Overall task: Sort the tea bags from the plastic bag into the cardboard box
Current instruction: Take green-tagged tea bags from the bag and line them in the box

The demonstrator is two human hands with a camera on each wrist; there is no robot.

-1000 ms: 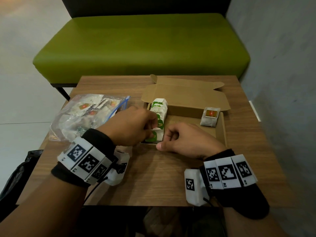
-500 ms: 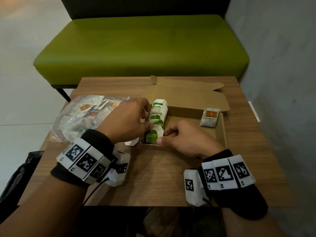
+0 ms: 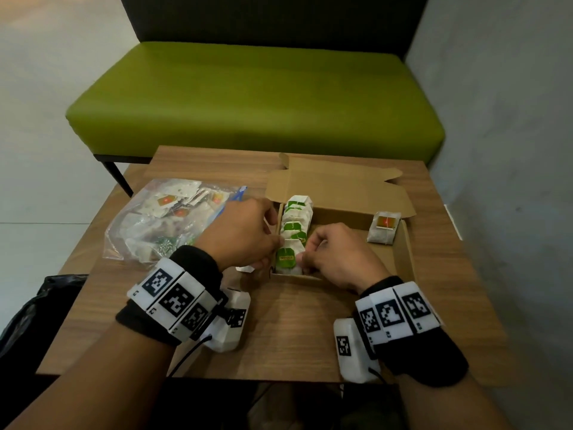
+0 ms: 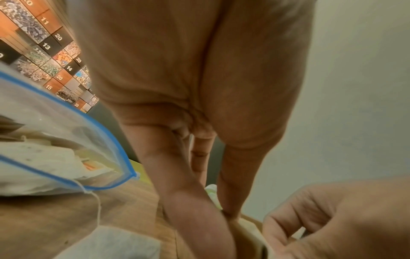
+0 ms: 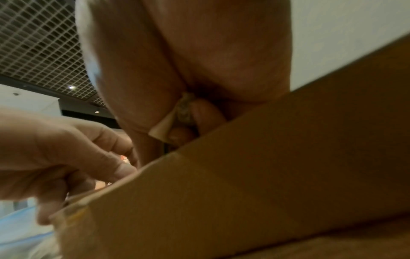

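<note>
Corrugated cardboard box (image 3: 403, 256) holds papery tea bags (image 3: 294, 225); both hands, left (image 3: 242, 231) and right (image 3: 338, 252), pinch the nearest.

On the 1 brown wooden table (image 3: 279, 336) stood 1 open brown cardboard box (image 3: 403, 252). At its 9 o'clock side stood 1 row of about 6 white green-tagged tea bags (image 3: 293, 231); at 2 o'clock leaned 1 white red-tagged tea bag (image 3: 384, 228). 1 clear blue-zipped plastic bag (image 3: 148, 225) held more, too jumbled to count. 2 hands were present.
</note>
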